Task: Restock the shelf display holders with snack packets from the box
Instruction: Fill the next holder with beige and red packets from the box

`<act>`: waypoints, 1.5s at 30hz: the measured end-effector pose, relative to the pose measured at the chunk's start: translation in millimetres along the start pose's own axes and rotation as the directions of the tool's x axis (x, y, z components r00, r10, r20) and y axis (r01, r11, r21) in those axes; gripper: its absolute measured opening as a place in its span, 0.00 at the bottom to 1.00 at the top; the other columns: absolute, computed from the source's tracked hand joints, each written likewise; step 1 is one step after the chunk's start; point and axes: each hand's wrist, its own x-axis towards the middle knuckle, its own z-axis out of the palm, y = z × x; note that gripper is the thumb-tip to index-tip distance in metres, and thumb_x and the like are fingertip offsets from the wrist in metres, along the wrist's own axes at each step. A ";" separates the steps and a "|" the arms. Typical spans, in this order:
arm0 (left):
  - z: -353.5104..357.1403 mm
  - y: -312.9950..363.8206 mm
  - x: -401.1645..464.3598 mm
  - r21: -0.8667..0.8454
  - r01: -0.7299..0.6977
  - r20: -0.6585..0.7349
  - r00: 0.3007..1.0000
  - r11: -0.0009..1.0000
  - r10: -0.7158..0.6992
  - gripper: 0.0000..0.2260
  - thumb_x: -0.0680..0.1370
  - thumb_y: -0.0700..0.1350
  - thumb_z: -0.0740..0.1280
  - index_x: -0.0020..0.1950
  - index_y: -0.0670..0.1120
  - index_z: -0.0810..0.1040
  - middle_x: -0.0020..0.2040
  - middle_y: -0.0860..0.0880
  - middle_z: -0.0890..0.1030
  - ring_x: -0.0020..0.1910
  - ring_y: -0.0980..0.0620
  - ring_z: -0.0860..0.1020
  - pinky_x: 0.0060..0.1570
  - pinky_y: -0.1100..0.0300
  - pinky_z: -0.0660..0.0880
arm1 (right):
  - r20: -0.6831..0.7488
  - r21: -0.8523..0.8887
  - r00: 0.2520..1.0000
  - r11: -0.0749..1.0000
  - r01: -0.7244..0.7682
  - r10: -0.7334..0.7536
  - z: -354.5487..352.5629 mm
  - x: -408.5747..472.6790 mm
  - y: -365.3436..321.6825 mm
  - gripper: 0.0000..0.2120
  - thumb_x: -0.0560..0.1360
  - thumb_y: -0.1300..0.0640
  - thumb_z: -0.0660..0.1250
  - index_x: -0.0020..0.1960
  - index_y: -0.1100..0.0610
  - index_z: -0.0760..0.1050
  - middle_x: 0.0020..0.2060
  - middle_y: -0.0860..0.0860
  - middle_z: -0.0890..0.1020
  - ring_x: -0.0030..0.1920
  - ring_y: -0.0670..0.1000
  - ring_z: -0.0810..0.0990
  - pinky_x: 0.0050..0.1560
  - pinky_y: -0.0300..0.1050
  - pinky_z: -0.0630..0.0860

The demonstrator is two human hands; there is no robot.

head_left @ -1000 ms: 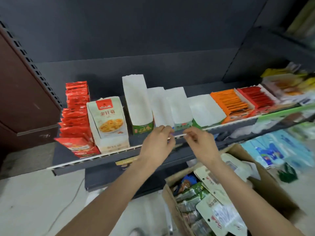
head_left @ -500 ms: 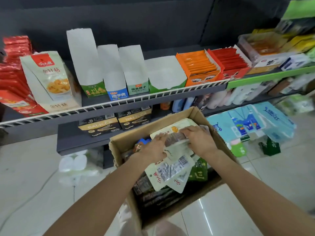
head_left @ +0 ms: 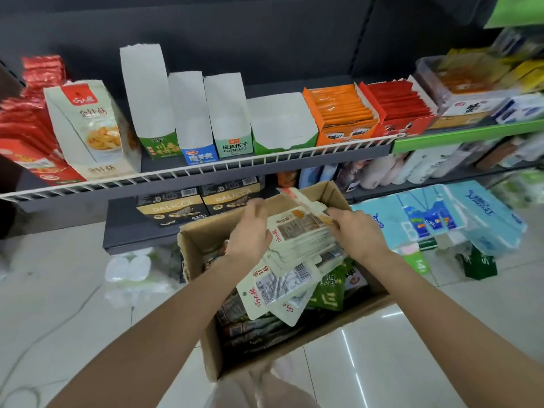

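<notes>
Both hands, left [head_left: 250, 234] and right [head_left: 357, 231], clamp a loose stack of packets [head_left: 303, 234] from either side above the box [head_left: 265, 360]; uneven squeeze could fan packets back down before reaching the holders [head_left: 188, 113].

Bare forearms — no sleeves — bare hands [head_left: 306, 231]

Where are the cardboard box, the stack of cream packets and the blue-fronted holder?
cardboard box [head_left: 194, 231]: head view, left wall.
stack of cream packets [head_left: 300, 234]: head view, top packet.
blue-fronted holder [head_left: 200, 156]: head view, blue front.
</notes>
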 end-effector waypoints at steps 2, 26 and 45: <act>5.0 -1.5 0.3 0.069 -0.157 0.082 0.985 0.985 0.151 0.20 0.78 0.44 0.64 0.70 0.46 0.68 0.72 0.46 0.57 0.58 0.46 0.74 0.56 0.51 0.75 | -0.038 0.056 0.997 0.997 -0.061 0.063 -4.3 -0.6 0.2 0.07 0.79 0.55 0.58 0.51 0.57 0.72 0.45 0.61 0.81 0.47 0.64 0.78 0.37 0.48 0.64; -142.7 -7.4 -8.7 -0.139 -0.329 -0.530 0.822 0.934 0.210 0.03 0.76 0.42 0.67 0.48 0.44 0.80 0.46 0.49 0.79 0.48 0.54 0.74 0.46 0.54 0.75 | -0.033 0.822 0.960 0.539 0.185 -0.279 -58.8 34.6 -103.9 0.04 0.77 0.58 0.65 0.51 0.55 0.77 0.39 0.45 0.82 0.39 0.40 0.79 0.39 0.36 0.73; -323.8 -192.5 42.5 -0.113 -0.183 -0.480 0.871 0.977 0.107 0.06 0.77 0.40 0.66 0.52 0.42 0.81 0.47 0.48 0.83 0.45 0.54 0.79 0.47 0.65 0.73 | -0.220 0.891 0.972 0.389 0.232 -0.076 -59.1 179.5 -323.0 0.05 0.79 0.61 0.61 0.50 0.57 0.75 0.46 0.46 0.81 0.49 0.43 0.80 0.44 0.35 0.78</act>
